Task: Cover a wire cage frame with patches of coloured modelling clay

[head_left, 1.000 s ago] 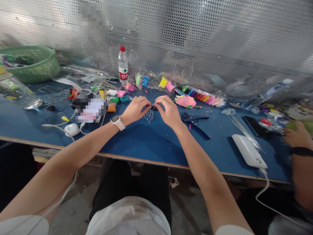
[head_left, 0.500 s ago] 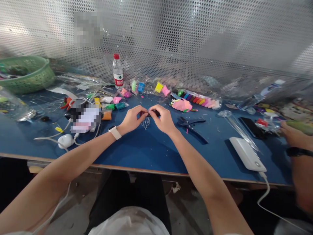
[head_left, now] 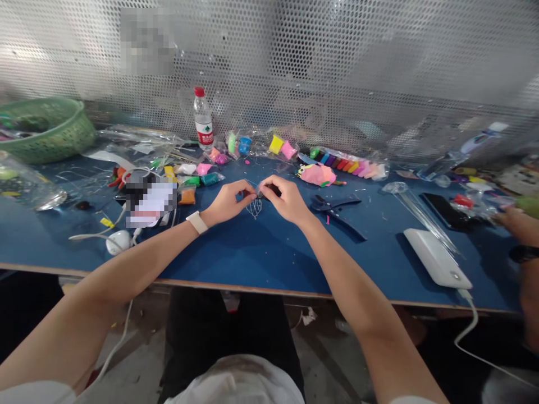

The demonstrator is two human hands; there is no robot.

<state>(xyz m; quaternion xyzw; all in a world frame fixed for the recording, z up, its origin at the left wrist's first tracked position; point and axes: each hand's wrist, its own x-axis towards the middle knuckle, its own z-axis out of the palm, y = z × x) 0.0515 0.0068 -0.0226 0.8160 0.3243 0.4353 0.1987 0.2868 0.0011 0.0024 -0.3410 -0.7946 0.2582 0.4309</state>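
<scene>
My left hand [head_left: 229, 200] and my right hand [head_left: 286, 197] meet over the middle of the blue table [head_left: 261, 252], fingers pinched together. Between them hangs a small wire mesh shape [head_left: 254, 208], with a small dark piece [head_left: 273, 192] at my right fingertips. Both hands are closed on this piece of work. A white watch [head_left: 197, 222] sits on my left wrist.
Dark pliers [head_left: 337, 206] lie right of my right hand. Coloured clay packets [head_left: 345, 166] and a pink clay figure [head_left: 318, 174] line the back. A water bottle [head_left: 203, 119], green basket [head_left: 46, 128], white power bank [head_left: 438, 258] and phone [head_left: 444, 210] are around. Another person's arm [head_left: 524, 247] is at far right.
My hands stayed together on the wire shape with only small finger movements. The view shifted slightly. The other person's hand at the right drew back a little.
</scene>
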